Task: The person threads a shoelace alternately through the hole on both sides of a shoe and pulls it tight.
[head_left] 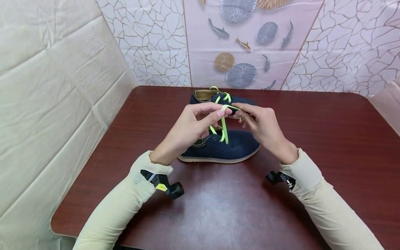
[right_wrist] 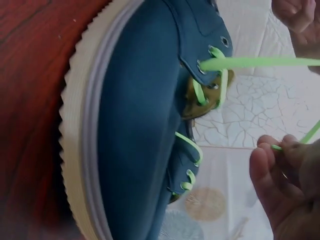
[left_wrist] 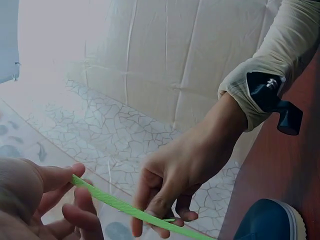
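Two navy lace-up shoes with pale soles lie side by side, toes to the right. From the eyelets of the near shoe (head_left: 239, 146) a flat neon-green lace (head_left: 224, 130) rises taut to my left hand (head_left: 190, 128), which pinches it between thumb and fingertips above the shoe. My right hand (head_left: 265, 125), just right of it, pinches the lace's end; the right wrist view shows the tip between thumb and fingers (right_wrist: 267, 155). Behind is the far shoe (head_left: 245, 101), partly hidden by the hands, with its own green lace (head_left: 227, 97) threaded.
Both shoes stand on a dark red-brown wooden table (head_left: 328, 149) with rounded corners. A patterned wall covering (head_left: 156, 41) hangs behind its far edge, and pale quilted cloth (head_left: 56, 104) on the left. Each wrist carries a black camera (head_left: 175, 190).
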`<state>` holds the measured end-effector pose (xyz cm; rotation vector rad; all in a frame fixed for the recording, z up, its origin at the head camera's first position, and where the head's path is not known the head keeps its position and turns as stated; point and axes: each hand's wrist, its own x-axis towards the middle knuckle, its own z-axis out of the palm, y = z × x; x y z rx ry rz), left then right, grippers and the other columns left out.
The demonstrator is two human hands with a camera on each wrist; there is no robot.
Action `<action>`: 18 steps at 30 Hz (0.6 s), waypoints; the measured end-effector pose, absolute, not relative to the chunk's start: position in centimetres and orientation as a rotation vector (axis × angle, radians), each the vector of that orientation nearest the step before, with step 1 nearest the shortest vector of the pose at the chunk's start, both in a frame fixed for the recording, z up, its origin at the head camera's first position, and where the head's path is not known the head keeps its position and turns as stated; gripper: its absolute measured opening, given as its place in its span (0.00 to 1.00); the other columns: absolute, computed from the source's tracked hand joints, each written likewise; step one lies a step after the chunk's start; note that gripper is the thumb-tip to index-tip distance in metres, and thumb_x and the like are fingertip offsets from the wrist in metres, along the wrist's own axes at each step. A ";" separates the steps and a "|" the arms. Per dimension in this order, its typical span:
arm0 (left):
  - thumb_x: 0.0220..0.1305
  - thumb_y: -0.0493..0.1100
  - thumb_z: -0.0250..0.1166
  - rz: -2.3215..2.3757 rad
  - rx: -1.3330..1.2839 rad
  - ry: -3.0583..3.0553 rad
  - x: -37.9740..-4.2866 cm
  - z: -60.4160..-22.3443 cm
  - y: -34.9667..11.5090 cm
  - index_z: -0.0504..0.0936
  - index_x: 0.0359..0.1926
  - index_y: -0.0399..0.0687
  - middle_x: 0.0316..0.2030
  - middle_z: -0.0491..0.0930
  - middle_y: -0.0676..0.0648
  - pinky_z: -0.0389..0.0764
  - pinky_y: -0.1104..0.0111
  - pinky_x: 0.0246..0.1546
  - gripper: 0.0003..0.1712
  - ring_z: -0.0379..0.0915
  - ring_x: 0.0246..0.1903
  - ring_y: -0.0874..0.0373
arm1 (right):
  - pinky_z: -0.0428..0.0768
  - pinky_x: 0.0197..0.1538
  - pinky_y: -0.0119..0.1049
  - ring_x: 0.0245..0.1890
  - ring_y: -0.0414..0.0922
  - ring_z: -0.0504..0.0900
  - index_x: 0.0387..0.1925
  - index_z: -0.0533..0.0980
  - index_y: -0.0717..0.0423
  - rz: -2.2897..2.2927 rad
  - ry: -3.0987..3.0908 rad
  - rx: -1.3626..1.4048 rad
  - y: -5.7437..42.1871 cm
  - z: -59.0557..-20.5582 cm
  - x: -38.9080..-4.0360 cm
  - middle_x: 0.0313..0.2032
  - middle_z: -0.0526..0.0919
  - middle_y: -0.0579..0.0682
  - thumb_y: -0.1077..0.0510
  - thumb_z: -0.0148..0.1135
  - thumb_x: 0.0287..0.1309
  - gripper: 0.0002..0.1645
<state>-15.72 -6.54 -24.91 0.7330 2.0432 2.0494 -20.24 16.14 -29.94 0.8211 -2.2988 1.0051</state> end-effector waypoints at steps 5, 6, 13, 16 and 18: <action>0.71 0.43 0.62 1.757 0.953 2.239 -14.9 -24.9 -6.2 0.80 0.61 0.51 0.43 0.83 0.51 0.71 0.70 0.22 0.19 0.72 0.29 0.60 | 0.75 0.30 0.22 0.24 0.39 0.80 0.37 0.85 0.55 1.052 -2.295 0.700 15.5 -30.4 -20.3 0.29 0.85 0.47 0.62 0.69 0.60 0.04; 0.71 0.43 0.62 1.680 1.022 2.284 -14.8 -24.9 -6.2 0.79 0.63 0.51 0.45 0.83 0.52 0.75 0.69 0.26 0.20 0.74 0.30 0.61 | 0.73 0.31 0.23 0.25 0.38 0.79 0.36 0.86 0.55 1.070 -2.295 0.674 15.3 -30.6 -20.4 0.29 0.85 0.48 0.62 0.69 0.59 0.03; 0.70 0.41 0.63 1.401 1.133 2.616 -16.5 -26.3 -6.6 0.86 0.51 0.47 0.45 0.87 0.53 0.78 0.70 0.40 0.12 0.78 0.42 0.69 | 0.81 0.33 0.27 0.27 0.38 0.83 0.40 0.85 0.57 1.465 -2.339 0.603 14.1 -32.0 -20.3 0.32 0.87 0.52 0.59 0.63 0.66 0.08; 0.69 0.42 0.64 1.332 1.027 2.750 -18.0 -27.4 -7.0 0.88 0.47 0.49 0.42 0.87 0.54 0.77 0.69 0.39 0.09 0.77 0.39 0.68 | 0.84 0.36 0.31 0.29 0.42 0.85 0.43 0.84 0.61 1.588 -2.340 0.610 13.7 -32.5 -20.3 0.34 0.87 0.56 0.58 0.62 0.67 0.10; 0.69 0.42 0.65 1.262 0.968 2.849 -18.8 -28.1 -7.3 0.88 0.46 0.51 0.42 0.86 0.55 0.77 0.67 0.42 0.08 0.77 0.40 0.67 | 0.84 0.36 0.32 0.29 0.44 0.85 0.43 0.84 0.61 1.596 -2.343 0.604 13.6 -32.6 -20.3 0.33 0.87 0.56 0.58 0.62 0.66 0.10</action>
